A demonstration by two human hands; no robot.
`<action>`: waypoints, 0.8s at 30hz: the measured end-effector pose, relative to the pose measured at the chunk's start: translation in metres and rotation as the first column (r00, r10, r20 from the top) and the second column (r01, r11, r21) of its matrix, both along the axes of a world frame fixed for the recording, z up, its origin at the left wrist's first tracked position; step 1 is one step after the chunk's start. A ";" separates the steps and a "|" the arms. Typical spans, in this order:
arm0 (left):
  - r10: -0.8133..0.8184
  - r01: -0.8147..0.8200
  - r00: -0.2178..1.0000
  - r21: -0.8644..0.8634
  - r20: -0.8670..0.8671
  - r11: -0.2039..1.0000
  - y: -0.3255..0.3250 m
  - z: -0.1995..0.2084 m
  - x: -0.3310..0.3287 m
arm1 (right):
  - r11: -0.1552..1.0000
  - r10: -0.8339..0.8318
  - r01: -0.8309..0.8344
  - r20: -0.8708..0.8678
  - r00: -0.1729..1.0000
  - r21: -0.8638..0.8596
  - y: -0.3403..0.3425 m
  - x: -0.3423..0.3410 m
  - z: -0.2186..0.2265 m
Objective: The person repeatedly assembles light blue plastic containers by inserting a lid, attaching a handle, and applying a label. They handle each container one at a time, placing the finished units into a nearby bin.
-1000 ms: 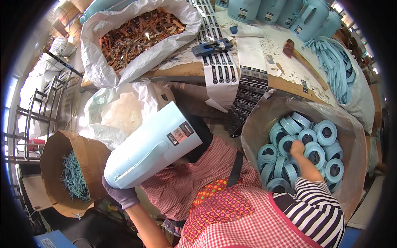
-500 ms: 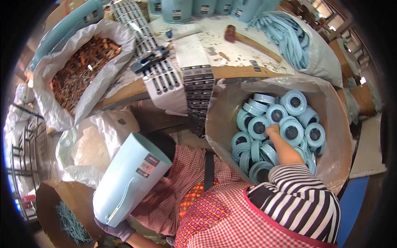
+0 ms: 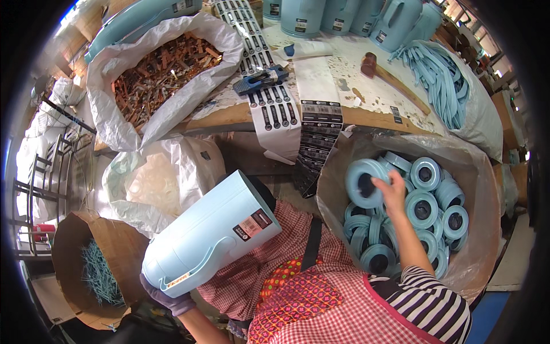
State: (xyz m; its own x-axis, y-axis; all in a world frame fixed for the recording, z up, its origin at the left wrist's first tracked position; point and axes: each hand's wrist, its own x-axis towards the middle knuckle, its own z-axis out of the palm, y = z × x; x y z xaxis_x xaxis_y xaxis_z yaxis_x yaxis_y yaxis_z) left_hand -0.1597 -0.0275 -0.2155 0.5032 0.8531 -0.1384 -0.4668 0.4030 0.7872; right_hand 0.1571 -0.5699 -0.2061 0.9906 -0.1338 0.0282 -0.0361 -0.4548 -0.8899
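Note:
Across my lap lies a light-blue plastic jug shell (image 3: 200,235), tilted, its wide end toward the upper right. A printed label and a moulded handle show on its side. My left hand (image 3: 169,297), in a purple-grey glove, is closed round its lower end. My bare right hand (image 3: 394,194) pinches a light-blue round lid (image 3: 358,182) with a dark centre, slightly blurred, above the others. Several more such lids (image 3: 421,210) are heaped in the plastic-lined container (image 3: 327,192) at my right.
A worktable holds a wooden-handled hammer (image 3: 398,86), label sheets (image 3: 278,117), a blue-black clamp-like tool (image 3: 260,80), jug shells (image 3: 302,16) and a sack of blue strips (image 3: 484,109). A sack of brown scraps (image 3: 160,74) stands left. Below are a white bag (image 3: 172,178) and a cardboard box (image 3: 69,246).
My right hand has come up out of the heap with a lid in its fingers. The jug shell leans over further toward the right. The whole view has shifted.

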 end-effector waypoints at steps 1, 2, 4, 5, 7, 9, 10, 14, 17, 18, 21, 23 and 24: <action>-0.033 0.033 0.999 -0.008 0.028 0.999 -0.001 0.001 0.000 | 0.961 0.169 -0.168 0.014 0.985 0.218 0.055 -0.011 0.043; -0.077 0.078 0.995 -0.018 0.062 0.997 -0.003 0.002 0.006 | 0.909 0.325 -0.361 0.186 0.927 0.211 0.097 -0.021 0.065; -0.172 0.180 0.980 -0.078 0.102 0.981 -0.011 0.001 0.015 | 0.831 0.418 -0.535 0.464 0.781 0.151 0.168 -0.040 0.086; -0.200 0.214 0.972 -0.107 0.126 0.971 -0.017 0.001 0.016 | 0.797 0.482 -0.603 0.570 0.665 0.028 0.186 -0.041 0.083; -0.266 0.280 0.952 -0.085 0.149 0.956 -0.031 0.013 0.019 | 0.741 0.533 -0.662 0.699 0.476 -0.114 0.208 -0.043 0.082; -0.204 0.204 0.979 0.046 -0.014 0.978 -0.033 0.013 0.010 | 0.735 0.480 -0.669 0.779 0.404 -0.106 0.224 -0.046 0.088; -0.079 0.112 0.978 0.166 -0.191 0.980 -0.032 0.008 0.003 | 0.726 0.467 -0.681 0.793 0.392 -0.091 0.230 -0.048 0.087; 0.062 0.032 0.965 0.353 -0.253 0.935 -0.040 0.033 0.006 | 0.726 0.394 -0.687 0.813 0.429 0.011 0.241 -0.055 0.084; 0.172 -0.175 0.981 -0.020 -0.089 0.984 -0.065 0.101 0.053 | 0.768 0.358 -0.622 0.702 0.616 0.153 0.242 -0.055 0.090; 0.168 -0.167 0.978 0.019 -0.122 0.986 -0.065 0.104 0.061 | 0.764 0.318 -0.580 0.617 0.720 0.282 0.240 -0.050 0.088; 0.172 -0.120 0.962 0.238 -0.212 0.964 -0.055 0.092 0.062 | 0.700 0.329 -0.448 0.306 0.893 0.556 0.247 -0.023 0.089; 0.176 -0.098 0.954 0.303 -0.242 0.948 -0.046 0.086 0.065 | 0.635 0.406 -0.402 0.158 0.900 0.659 0.258 -0.005 0.082; 0.172 -0.085 0.952 0.324 -0.252 0.942 -0.045 0.086 0.067 | 0.594 0.444 -0.373 0.096 0.891 0.713 0.262 0.000 0.083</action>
State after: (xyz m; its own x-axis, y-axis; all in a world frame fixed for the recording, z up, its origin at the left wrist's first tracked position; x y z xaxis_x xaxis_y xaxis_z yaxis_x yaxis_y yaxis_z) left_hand -0.0925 -0.0724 -0.1295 0.3664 0.9301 0.0235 -0.2481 0.0733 0.9659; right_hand 0.1575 -0.3075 -0.1227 0.9396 0.3419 0.0189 -0.0939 0.3104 -0.9460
